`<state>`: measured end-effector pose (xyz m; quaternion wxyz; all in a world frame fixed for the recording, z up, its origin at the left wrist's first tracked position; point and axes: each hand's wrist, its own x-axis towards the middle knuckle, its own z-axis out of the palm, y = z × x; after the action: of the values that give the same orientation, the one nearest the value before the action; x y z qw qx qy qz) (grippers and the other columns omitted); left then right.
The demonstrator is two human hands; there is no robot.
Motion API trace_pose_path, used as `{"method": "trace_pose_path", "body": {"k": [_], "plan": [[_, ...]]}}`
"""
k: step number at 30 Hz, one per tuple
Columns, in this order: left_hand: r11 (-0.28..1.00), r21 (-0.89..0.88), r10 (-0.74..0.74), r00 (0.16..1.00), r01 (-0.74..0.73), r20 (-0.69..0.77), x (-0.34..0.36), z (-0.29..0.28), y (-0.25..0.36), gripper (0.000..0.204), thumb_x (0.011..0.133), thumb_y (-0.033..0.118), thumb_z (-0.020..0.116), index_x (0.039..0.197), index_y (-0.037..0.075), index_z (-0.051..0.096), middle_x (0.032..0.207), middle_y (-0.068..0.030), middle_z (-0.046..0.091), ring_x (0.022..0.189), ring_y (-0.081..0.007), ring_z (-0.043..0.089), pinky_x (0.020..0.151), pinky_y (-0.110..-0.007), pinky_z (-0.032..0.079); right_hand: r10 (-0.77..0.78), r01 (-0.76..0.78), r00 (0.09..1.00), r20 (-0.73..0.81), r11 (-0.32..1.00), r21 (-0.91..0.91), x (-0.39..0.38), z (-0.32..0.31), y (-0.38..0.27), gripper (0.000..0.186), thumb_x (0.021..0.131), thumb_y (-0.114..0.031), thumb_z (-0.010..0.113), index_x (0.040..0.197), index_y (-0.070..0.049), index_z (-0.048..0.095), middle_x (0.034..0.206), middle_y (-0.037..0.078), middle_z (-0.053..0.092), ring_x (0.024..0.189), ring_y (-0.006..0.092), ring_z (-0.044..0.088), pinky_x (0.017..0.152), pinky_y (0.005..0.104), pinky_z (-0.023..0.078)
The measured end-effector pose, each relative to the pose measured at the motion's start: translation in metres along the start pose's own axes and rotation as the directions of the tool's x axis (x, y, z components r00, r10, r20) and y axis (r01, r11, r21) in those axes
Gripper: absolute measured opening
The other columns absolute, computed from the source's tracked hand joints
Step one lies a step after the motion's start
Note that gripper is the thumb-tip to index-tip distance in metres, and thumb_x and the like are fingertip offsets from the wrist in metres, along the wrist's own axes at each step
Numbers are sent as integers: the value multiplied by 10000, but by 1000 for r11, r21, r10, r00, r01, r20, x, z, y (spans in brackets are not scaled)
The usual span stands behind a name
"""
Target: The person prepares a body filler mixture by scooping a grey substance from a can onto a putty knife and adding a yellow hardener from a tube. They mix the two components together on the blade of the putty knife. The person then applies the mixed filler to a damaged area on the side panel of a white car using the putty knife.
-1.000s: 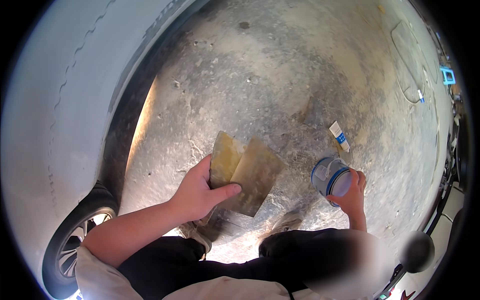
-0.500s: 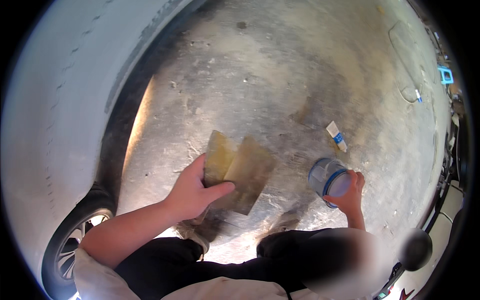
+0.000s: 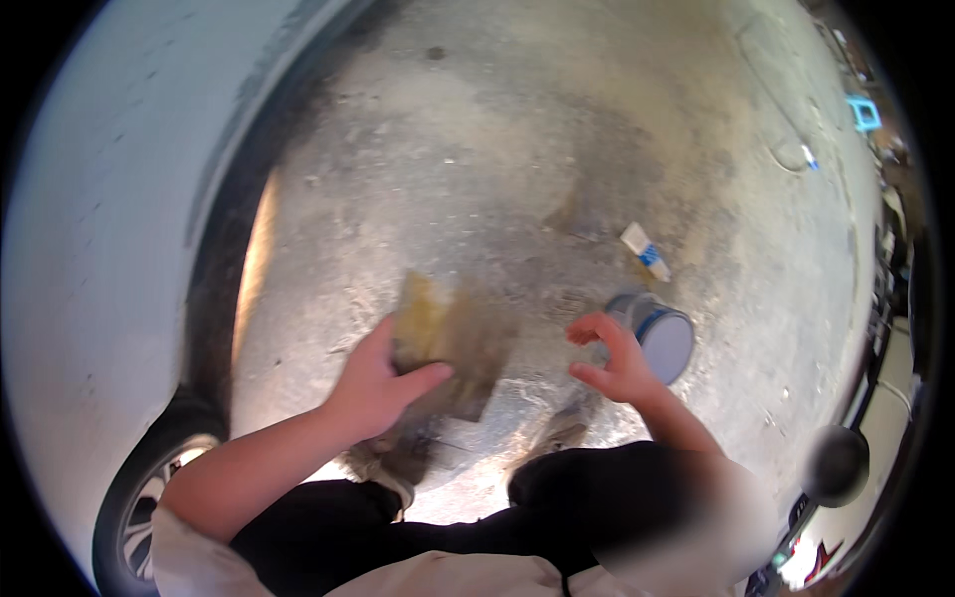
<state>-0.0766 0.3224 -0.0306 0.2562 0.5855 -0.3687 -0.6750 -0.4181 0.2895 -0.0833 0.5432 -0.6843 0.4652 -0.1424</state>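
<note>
My left hand (image 3: 383, 383) grips a thin flat board (image 3: 476, 353) by its near-left edge, thumb on top. Dull brown in colour, it carries a yellow patch (image 3: 423, 313) on its left part; motion blurs it, so I cannot tell whether this is one sheet or two. On the floor to the right stands a round tin (image 3: 667, 343) with a pale lid and a blue rim. My right hand (image 3: 617, 363) is just left of the tin, partly in front of it, fingers curved apart and holding nothing. Beyond the tin lies a white and blue tube (image 3: 646, 251).
A pale car body panel (image 3: 109, 219) runs along the left, with a wheel (image 3: 149, 497) at lower left. Rough concrete floor (image 3: 477, 179) stretches ahead. At the far right are a light blue stool (image 3: 863, 114) and a thin hose (image 3: 786, 119). Another vehicle (image 3: 885, 398) stands at the right edge.
My right hand has let go of the tin and moved left, toward the board. The left hand still holds the board. The view has shifted slightly.
</note>
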Motion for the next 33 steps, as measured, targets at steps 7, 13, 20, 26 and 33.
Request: {"method": "trace_pose_path", "body": {"k": [7, 13, 20, 26, 33], "plan": [[983, 183, 6, 998, 5, -60, -4, 6, 4, 604, 828, 162, 744, 1318, -12, 436, 1177, -157, 610, 1087, -224, 602, 937, -352, 489, 61, -202, 954, 293, 853, 480, 41, 49, -39, 333, 860, -97, 697, 1162, 5, 601, 989, 70, 671, 921, 123, 628, 859, 307, 501], [987, 157, 44, 999, -40, -22, -7, 6, -16, 800, 802, 291, 745, 1388, -79, 346, 1217, -289, 571, 1152, -371, 563, 975, -392, 446, 137, -230, 968, 208, 815, 532, 37, 56, -42, 150, 894, -27, 644, 1041, -3, 629, 949, 37, 674, 883, 103, 628, 786, 266, 509], [983, -175, -55, 997, 63, 50, 5, 3, -18, 481, 907, 47, 610, 1340, 12, 402, 1098, -133, 630, 884, -192, 670, 757, -315, 560, 325, 68, 841, -432, 729, 681, -29, -12, 17, 551, 807, 39, 490, 1355, -9, 451, 1214, 93, 608, 1160, 196, 563, 1019, 339, 408], [987, -74, -148, 986, 142, -75, -2, -9, -26, 374, 888, 15, 590, 1230, 27, 440, 997, -100, 626, 772, -179, 648, 639, -290, 514, 571, -115, 120, -812, 820, 560, -149, -85, 82, 286, 884, -116, 574, 1142, -13, 506, 954, 71, 626, 836, 121, 566, 734, 284, 465], [983, -18, -185, 977, 184, -104, 4, -5, -28, 355, 893, 52, 591, 1217, 35, 449, 986, -93, 619, 747, -175, 640, 631, -290, 498, 460, -571, 113, -881, 755, 321, -191, -51, 116, 392, 884, -265, 676, 1102, 21, 519, 928, 150, 652, 819, 203, 628, 728, 318, 496]]}}
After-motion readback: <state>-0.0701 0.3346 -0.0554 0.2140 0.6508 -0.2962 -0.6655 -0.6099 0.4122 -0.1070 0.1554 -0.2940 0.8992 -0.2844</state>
